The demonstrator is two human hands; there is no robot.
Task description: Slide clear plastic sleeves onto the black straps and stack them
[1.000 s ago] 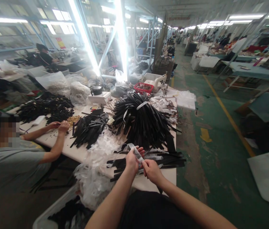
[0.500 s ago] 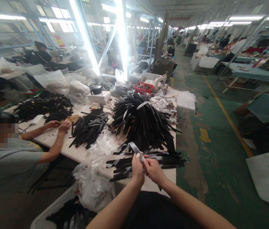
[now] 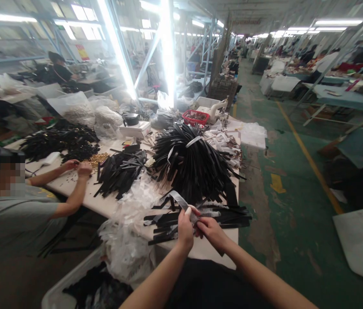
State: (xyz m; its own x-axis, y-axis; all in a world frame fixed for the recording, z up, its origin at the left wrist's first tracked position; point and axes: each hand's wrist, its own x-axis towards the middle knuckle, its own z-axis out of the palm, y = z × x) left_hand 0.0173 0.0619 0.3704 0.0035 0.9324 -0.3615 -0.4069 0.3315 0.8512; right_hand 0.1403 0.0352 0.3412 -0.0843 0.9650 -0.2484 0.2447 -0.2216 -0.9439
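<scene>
My left hand (image 3: 186, 227) is closed with its thumb pressed on a whitish, translucent strip (image 3: 179, 198), whose free end curls up and to the left. Close beside it, my right hand (image 3: 212, 232) pinches the lower part of the same strip; its fingertips partly hide what they grip. Beneath and behind both hands, black straps (image 3: 233, 216) lie in a loose row, some wrapped with clear film. A large bundle of black straps (image 3: 194, 171), bound by a white band, stands just beyond them.
A smaller heap of black straps (image 3: 122, 171) and crumpled clear plastic (image 3: 139, 201) lie left of my hands. A co-worker (image 3: 17, 219) handles small parts beside gold pieces (image 3: 99, 161). Farther back stand a red basket (image 3: 196, 117) and white box (image 3: 134, 129). A bin (image 3: 59, 287) sits below.
My right hand has shifted slightly down and its fingers have changed their grip at the strip. My left hand stays nearly in place. The co-worker's hands have moved slightly.
</scene>
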